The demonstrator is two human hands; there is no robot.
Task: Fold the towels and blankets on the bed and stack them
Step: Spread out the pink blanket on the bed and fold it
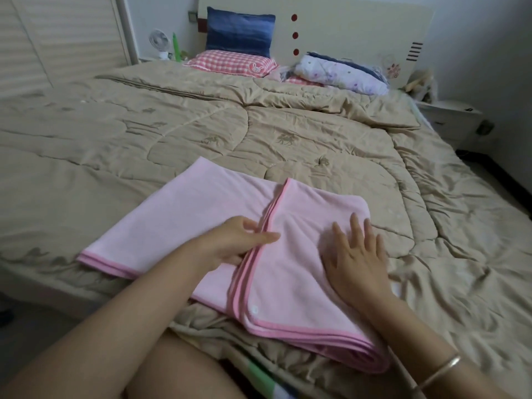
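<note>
Pink blanket: folded, lying flat on the wrinkled tan quilt, near its front edge; right part lapped over the left, dark pink trim running down the middle.
Left hand: fingers curled, pinching the trim edge of the top flap.
Right hand: flat, fingers spread wide, pressing on the top flap, gripping nothing.
Right wrist: gold bangle around it.
Far end: blue pillow leaning on the headboard, pink checked pillow lying in front of it, flowered bundle off to the right.
</note>
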